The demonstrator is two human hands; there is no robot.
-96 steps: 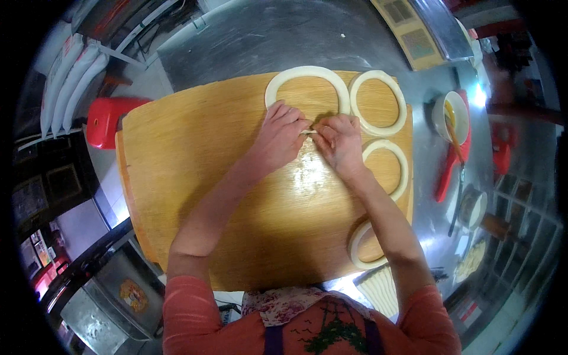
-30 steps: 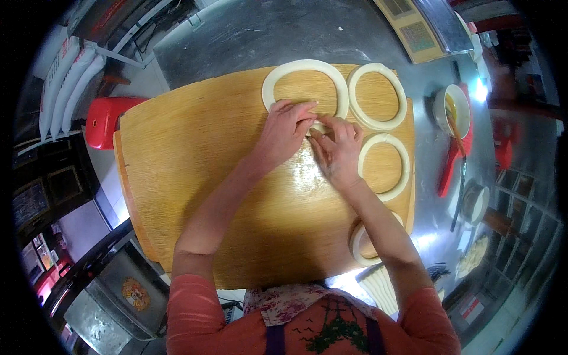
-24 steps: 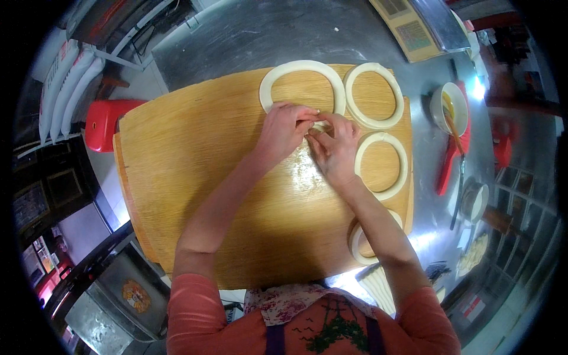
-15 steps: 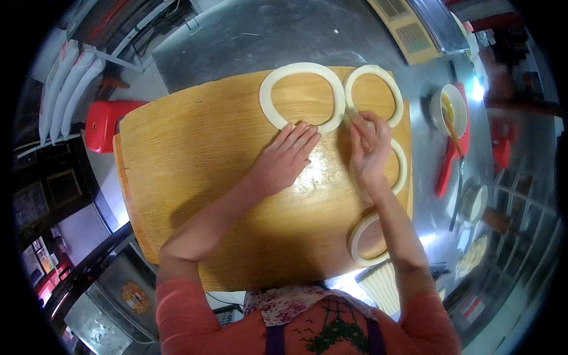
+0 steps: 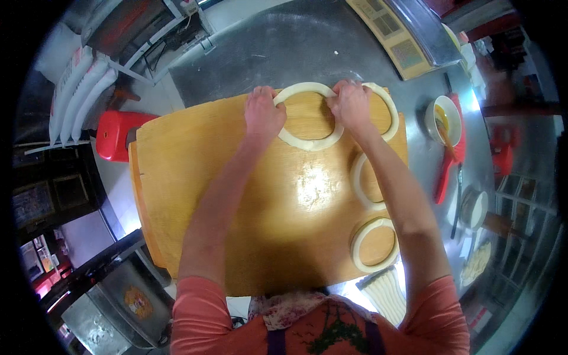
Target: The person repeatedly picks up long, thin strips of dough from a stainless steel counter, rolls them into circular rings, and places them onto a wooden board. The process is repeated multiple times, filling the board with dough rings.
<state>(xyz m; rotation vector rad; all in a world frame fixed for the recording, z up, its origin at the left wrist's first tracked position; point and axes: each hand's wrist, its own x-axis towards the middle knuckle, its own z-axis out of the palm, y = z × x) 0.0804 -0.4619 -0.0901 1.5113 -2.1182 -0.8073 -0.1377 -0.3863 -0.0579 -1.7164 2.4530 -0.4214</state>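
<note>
Dough strips (image 5: 384,290) lie nearest us. Beyond them, our left hand (image 5: 263,112) and right hand (image 5: 352,106) have left mid-board and now pinch the big dough ring (image 5: 307,142) at the wooden board's (image 5: 207,177) far edge.

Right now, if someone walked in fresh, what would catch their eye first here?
Four pale dough rings on the big round-cornered wooden board: both hands, left hand and right hand, grip the largest ring at the far edge. To the left stands a bright red plastic stool; to the right, a white bowl of yellow liquid.
</note>
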